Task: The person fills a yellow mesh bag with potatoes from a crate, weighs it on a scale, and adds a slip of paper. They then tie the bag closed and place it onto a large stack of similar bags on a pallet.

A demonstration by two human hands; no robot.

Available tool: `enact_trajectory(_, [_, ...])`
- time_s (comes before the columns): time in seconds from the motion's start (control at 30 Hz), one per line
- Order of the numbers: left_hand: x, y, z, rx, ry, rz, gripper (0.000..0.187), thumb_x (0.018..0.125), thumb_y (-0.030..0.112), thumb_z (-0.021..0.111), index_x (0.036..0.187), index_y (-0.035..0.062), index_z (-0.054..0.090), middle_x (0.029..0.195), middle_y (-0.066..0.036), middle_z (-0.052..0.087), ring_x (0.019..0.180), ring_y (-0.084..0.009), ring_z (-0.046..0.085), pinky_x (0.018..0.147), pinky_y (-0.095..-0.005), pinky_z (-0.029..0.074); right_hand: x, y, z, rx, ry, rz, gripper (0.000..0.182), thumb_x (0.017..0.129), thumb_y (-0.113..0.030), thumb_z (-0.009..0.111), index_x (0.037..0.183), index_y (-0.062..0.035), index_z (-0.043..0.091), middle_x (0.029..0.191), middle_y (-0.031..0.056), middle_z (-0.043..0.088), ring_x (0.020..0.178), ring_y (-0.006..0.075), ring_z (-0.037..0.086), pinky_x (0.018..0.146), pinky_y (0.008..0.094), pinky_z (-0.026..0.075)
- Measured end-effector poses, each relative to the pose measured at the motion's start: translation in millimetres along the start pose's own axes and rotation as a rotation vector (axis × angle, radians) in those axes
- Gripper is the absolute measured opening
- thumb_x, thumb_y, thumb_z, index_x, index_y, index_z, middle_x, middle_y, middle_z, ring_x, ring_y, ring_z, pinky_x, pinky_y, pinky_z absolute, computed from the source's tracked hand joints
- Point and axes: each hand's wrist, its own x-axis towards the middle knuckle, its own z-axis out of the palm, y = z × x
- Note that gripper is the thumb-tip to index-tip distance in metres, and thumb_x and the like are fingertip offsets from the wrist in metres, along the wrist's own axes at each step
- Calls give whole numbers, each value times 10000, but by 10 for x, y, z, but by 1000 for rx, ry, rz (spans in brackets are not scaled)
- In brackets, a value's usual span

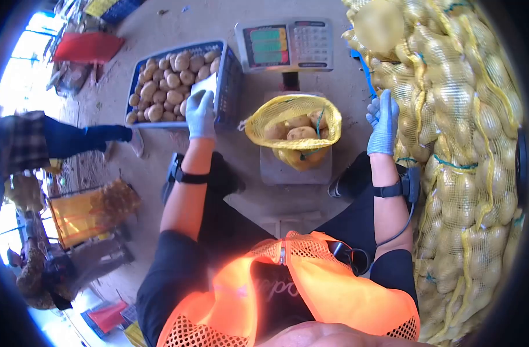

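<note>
My left hand [200, 115], in a pale blue-grey glove, is raised by the right side of a blue crate [232, 87]. Its fingers are apart and overlap a white sheet [205, 85] at the crate's edge. Potatoes [171, 78] fill the crate. My right hand [383, 122], gloved alike, stands open with fingers slightly bent, beside stacked net sacks. Between the hands, a yellow mesh bag [299, 157] sits with its mouth spread wide on the platform of a scale [296, 177]. Several potatoes [302, 133] lie inside. Neither hand touches the bag.
The scale's display panel [285, 46] stands behind the bag. Filled yellow net sacks [449, 191] are piled along the right. At the left, another person [62, 139] stands on the floor near an orange-yellow sheet [82, 217]. A red item [88, 47] lies farther back.
</note>
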Motion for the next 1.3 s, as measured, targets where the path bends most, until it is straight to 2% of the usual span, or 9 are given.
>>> enact_trajectory(0.07, [52,15,20,113,-78,-81,430,839,349,620,1160,80,525,971,-35,577,831,-125,540,631,-254,456,-119,83,49,-9,-55,20,505,858,-452,577,1146,-54,458,929,14,480,849,101,471,776,254,407])
enact_trajectory(0.2, [-146,205,111,311,-389,15,546,829,443,609,1105,-22,532,989,-123,593,891,-170,574,774,-280,453,-451,129,162,-473,-107,-704,730,773,-306,690,1295,28,305,1247,166,407,1166,269,398,1012,384,293])
enact_trajectory(0.33, [-476,251,278,1064,-566,79,534,789,467,623,1055,4,608,943,-221,628,863,-323,630,752,-335,484,-668,185,349,-573,-172,-877,812,735,-314,730,1306,29,265,1255,187,389,1169,283,385,1010,387,294])
enact_trajectory(0.4, [-490,-120,356,688,-693,133,456,808,406,628,1016,0,628,833,-143,663,714,-248,649,663,-317,502,-598,275,350,-633,-191,-318,759,756,-315,723,1284,28,297,1183,181,460,1074,249,473,926,350,391])
enact_trajectory(0.47, [-784,21,458,96,-883,-15,300,856,255,612,1026,8,625,778,-1,615,662,-35,544,539,-207,462,-268,645,119,-109,-426,395,287,837,-181,648,1074,-37,571,951,67,600,808,156,590,689,279,492])
enact_trajectory(0.83, [-448,-91,325,-31,-847,-13,279,916,295,520,870,27,583,715,-16,516,693,-96,513,675,-262,447,-215,577,12,156,-261,408,307,905,-261,554,1122,-44,550,1055,89,594,937,209,589,811,357,508])
enact_trajectory(1.0, [893,-958,-383,671,-55,363,278,853,188,574,1086,42,613,868,-89,663,794,-181,612,730,-282,485,-156,519,23,176,-236,429,333,914,-291,533,1133,-40,549,1077,92,593,953,215,588,829,367,503])
enact_trajectory(1.13, [1461,-987,-767,1430,-153,344,577,786,269,606,1318,147,419,1366,-115,409,1202,-289,449,993,-387,375,-81,613,5,86,-261,381,342,912,-297,537,1138,-41,548,1080,93,595,959,216,589,826,363,506])
enact_trajectory(1.3, [1613,-1260,-723,1533,-280,361,445,818,279,546,1256,225,498,1339,-63,446,1166,-262,493,975,-394,394,11,687,-3,107,-175,404,303,903,-288,564,1059,-29,587,979,62,593,873,143,570,769,276,480])
